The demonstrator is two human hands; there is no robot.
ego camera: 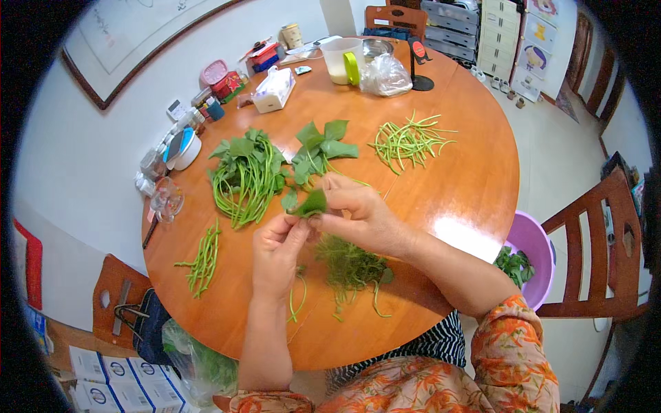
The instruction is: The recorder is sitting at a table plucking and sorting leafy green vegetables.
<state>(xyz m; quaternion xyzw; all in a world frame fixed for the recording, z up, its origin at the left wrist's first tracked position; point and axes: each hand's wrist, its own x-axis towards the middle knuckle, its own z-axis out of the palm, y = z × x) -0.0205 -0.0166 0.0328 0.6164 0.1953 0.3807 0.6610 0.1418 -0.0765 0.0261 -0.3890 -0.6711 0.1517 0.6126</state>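
Both hands meet over the middle of the round wooden table (465, 170). My left hand (279, 248) pinches the lower end of a green leaf (312, 203), which my right hand (359, 214) also grips from the other side. Behind the hands lie a few leafy stems (325, 144), and left of these a large bundle of leafy greens (245, 178). Bare green stems (410, 139) form a pile at the back right; shorter cut stems (205, 262) lie at the left. Below my right hand is a heap of thin trimmings (353, 266), with a single curled stem (298, 299) beside it.
A tissue box (274, 90), a plastic measuring jug (338, 62), a plastic bag (386, 75) and a black phone stand (422, 80) stand at the back. Jars and a lidded white tub (186, 152) line the left edge. A purple basin (539, 268) with leaves and a wooden chair (594, 304) are at the right.
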